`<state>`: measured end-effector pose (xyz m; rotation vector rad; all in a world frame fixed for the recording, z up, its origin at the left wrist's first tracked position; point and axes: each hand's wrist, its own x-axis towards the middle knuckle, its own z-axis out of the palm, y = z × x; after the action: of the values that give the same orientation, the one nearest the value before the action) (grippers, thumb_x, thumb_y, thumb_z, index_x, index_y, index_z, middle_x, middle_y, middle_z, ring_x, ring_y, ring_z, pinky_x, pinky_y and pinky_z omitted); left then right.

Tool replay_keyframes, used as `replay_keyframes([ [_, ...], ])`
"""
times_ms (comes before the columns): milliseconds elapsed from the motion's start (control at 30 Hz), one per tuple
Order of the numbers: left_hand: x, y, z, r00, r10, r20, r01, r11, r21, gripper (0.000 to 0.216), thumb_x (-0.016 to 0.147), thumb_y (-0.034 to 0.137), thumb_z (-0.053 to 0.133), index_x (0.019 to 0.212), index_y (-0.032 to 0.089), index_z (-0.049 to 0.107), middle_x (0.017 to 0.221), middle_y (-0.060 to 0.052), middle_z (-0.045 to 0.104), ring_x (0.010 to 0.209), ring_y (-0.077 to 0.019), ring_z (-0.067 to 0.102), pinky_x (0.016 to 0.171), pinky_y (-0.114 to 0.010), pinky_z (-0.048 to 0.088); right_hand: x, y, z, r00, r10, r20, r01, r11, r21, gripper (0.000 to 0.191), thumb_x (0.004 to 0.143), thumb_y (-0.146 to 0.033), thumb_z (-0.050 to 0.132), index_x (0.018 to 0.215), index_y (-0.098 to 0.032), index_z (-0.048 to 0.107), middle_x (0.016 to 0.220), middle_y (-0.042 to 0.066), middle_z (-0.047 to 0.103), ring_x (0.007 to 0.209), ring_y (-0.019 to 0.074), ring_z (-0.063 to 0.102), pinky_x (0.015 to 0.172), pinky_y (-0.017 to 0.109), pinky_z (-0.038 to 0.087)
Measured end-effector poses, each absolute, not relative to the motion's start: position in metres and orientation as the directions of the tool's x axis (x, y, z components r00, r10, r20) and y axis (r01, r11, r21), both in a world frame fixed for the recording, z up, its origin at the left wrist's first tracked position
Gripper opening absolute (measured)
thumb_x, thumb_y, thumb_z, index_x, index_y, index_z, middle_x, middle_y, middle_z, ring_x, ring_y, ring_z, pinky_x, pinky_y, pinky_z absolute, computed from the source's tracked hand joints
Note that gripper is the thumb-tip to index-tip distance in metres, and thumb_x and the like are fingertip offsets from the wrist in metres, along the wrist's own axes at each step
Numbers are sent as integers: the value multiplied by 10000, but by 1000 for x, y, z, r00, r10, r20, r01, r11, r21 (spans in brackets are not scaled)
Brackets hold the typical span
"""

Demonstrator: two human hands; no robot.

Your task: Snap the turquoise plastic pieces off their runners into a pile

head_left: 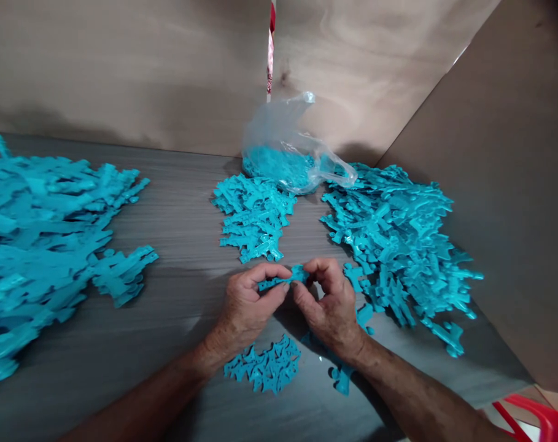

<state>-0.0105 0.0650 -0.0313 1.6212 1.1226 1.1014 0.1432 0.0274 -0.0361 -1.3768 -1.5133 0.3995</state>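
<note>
Both of my hands meet over the grey table [177, 245], pinching one teal plastic piece [283, 279] between them. My left hand [246, 307] grips its left end with thumb and curled fingers. Closed on its right end is my right hand [329, 304]. Just below my hands lies a small heap of little teal bits [267, 365]. A few more teal pieces [343, 377] lie under my right wrist.
A big pile of teal parts [39, 239] fills the left side. Another pile [398, 245] spreads at the right, and a smaller one [255, 215] lies ahead. A clear plastic bag [288, 147] with teal bits stands against the plywood wall [122, 67]. A red plastic object [546, 420] shows at bottom right.
</note>
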Motion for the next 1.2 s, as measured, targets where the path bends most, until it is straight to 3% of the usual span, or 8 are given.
replay_keyframes([
  [400,-7,65,-31,200,955,217,266,-266,926,239,683,65,557,821,207,692,801,18,734,774,-146,689,758,-257,541,134,28,-33,184,942,280,390,192,-901,289,746,-118,633,988,-233,525,834,-32,581,737,121,578,673,247,475],
  [500,-16,80,-34,199,972,122,266,-173,948,225,736,119,579,919,202,680,878,-10,744,833,-173,708,749,-277,560,147,39,-32,122,973,196,274,157,-949,325,769,-171,643,1065,-224,519,847,-19,592,711,124,586,650,254,487],
  [600,-33,100,-35,144,983,110,388,-159,908,316,787,219,632,1100,181,636,1009,-71,745,957,-236,710,777,-340,575,170,51,-30,118,985,125,253,92,-963,218,769,-217,662,958,-204,554,808,-13,590,688,126,578,628,251,476],
  [733,-47,110,-25,177,867,465,761,-421,494,373,825,209,636,1197,180,625,1310,-139,631,1197,-318,582,1005,-485,461,200,57,-22,-103,994,-40,490,15,-871,108,761,-172,627,859,-201,594,737,-26,595,632,120,541,578,241,417],
  [833,-42,96,-11,338,788,514,798,-530,287,238,862,214,617,1088,185,683,1208,-127,663,1124,-326,581,941,-490,475,208,52,-8,-327,920,-215,659,59,-750,101,752,-168,651,842,-208,634,740,-31,620,635,119,540,569,236,368],
  [1000,-27,69,5,604,722,338,692,-685,227,142,891,191,591,977,217,701,1049,-69,681,975,-280,582,806,-433,477,200,40,14,-530,789,-312,788,322,-524,321,660,-282,806,955,-229,692,909,6,648,759,154,567,622,257,326],
  [1100,-26,69,-4,641,725,252,707,-685,176,171,873,170,609,1014,214,695,1071,-84,664,974,-293,579,770,-432,470,194,35,12,-510,814,-278,835,392,-386,224,680,-190,739,895,-221,683,894,23,642,722,160,552,593,275,284],
  [1200,-27,75,-18,678,705,209,690,-708,147,221,886,201,609,1086,247,690,1164,-103,640,1030,-304,579,795,-438,477,192,34,6,-487,842,-232,846,390,-363,194,684,-70,619,797,-221,664,854,21,651,708,167,560,594,290,296],
])
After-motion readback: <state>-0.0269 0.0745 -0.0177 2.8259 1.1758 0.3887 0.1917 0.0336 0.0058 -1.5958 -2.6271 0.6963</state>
